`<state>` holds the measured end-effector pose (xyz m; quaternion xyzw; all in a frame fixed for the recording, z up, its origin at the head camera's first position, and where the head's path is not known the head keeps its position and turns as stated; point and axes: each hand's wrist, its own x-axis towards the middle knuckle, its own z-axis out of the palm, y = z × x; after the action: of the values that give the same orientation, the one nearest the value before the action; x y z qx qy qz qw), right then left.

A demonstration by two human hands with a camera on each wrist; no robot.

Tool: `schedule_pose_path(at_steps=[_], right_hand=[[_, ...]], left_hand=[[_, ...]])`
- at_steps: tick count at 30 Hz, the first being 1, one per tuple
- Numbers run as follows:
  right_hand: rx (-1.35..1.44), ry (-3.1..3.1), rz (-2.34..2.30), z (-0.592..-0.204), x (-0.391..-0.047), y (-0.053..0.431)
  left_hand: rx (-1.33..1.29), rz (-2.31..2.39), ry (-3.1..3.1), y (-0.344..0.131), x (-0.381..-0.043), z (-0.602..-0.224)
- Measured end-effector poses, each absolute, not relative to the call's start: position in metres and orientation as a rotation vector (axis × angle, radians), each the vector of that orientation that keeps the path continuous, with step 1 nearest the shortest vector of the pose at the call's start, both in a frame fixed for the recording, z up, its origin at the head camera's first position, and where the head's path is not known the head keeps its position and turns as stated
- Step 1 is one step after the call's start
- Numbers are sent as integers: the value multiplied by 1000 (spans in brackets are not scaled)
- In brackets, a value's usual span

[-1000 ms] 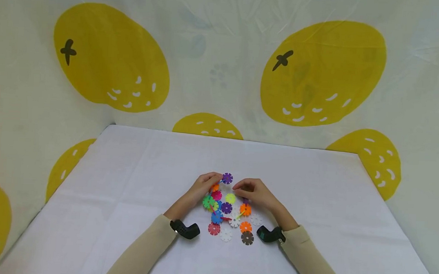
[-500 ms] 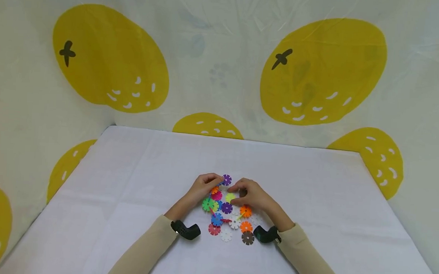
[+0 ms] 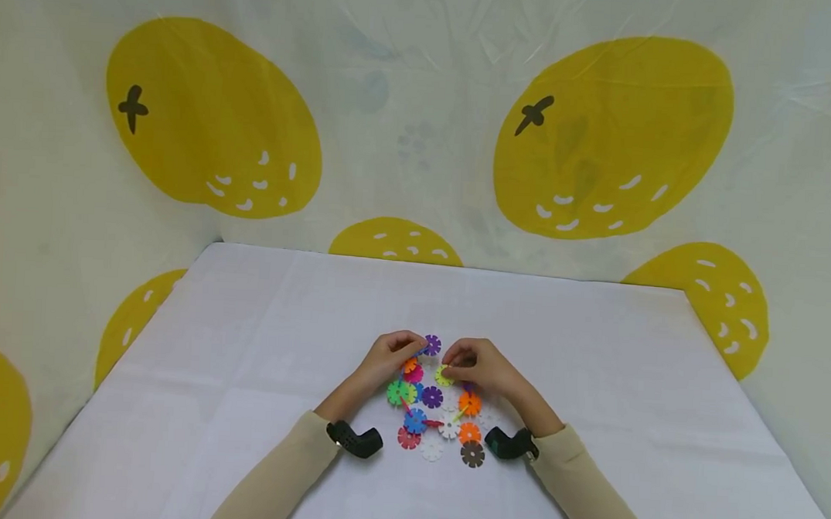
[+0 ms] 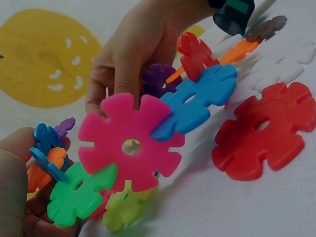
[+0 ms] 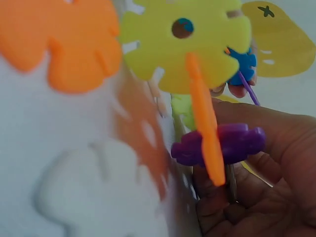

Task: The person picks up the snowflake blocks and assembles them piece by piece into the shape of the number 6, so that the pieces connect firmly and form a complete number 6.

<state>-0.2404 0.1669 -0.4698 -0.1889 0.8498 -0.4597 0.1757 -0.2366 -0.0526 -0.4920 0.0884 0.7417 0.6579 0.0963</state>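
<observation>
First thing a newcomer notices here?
Likely the big yellow shape at upper left of the head view and its near twin at upper right, both on the pale backdrop. Next, the bright notched discs on the white table, low centre, by the left hand and right hand. In the left wrist view, a pink disc dominates the middle.

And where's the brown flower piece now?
In the head view, the brown flower piece is low, right of centre, just below an orange flower piece and left of the black device on the right wrist.
</observation>
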Motion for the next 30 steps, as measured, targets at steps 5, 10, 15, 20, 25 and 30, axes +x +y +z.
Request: schedule_pose_path(at_steps=[5,10,15,20,25,30], right_hand=[[-457,2381,-1406,-470,-242,170],[-373,2393,-1475,-471,-243,171],[-329,2402,-1557,-470,-243,171],[-349,2376,-1645,-469,-243,171],[-373,2348,-1714,-468,-243,170],[-387,2321,-1741,-461,-239,169]], left_hand=[[291,1950,2221,-53,-242,-502],[324,1953,2231,-53,-241,-502],[322,1949,2234,-54,-236,-492],[295,1905,2235,-55,-233,-480],[272,1920,2225,-54,-243,-501],[260,1922,2227,-54,-242,-503]])
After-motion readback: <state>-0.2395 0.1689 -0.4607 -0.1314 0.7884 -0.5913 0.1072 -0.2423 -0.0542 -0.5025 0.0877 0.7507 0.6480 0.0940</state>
